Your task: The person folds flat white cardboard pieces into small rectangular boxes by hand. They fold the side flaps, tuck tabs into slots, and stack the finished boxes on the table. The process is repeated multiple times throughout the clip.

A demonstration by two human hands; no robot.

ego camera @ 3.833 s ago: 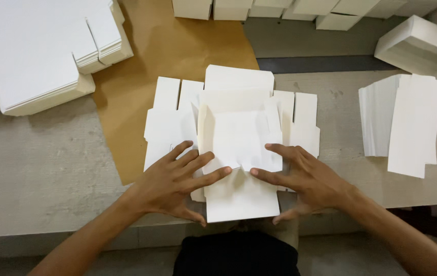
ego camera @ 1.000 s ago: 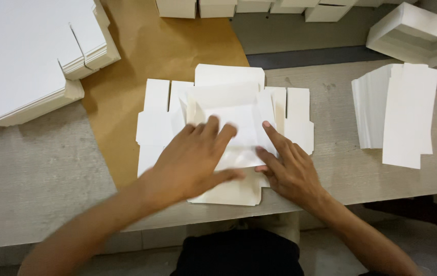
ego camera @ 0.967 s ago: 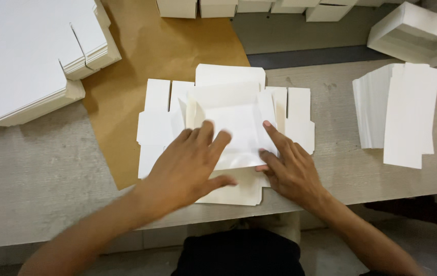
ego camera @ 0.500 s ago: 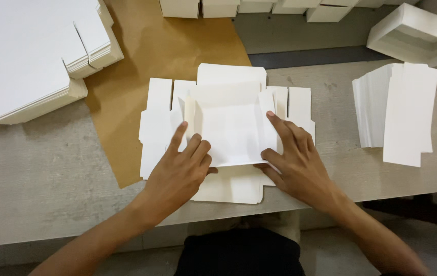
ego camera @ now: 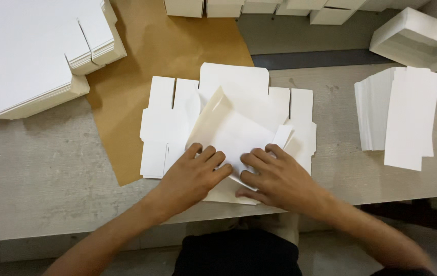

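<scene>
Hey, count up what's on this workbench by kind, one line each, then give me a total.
Hands: 2, left hand and right hand, both pressing the partly folded white box blank
Partly folded white box blank: 1
Stacks of flat white blanks: 2, big stack, smaller stack
Brown paper sheet: 1
Total: 6

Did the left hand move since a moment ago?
Yes. The left hand slid toward the person, off the middle of the white cardboard blank down to its near edge, closer to the table's front edge, beside the right hand.
</scene>
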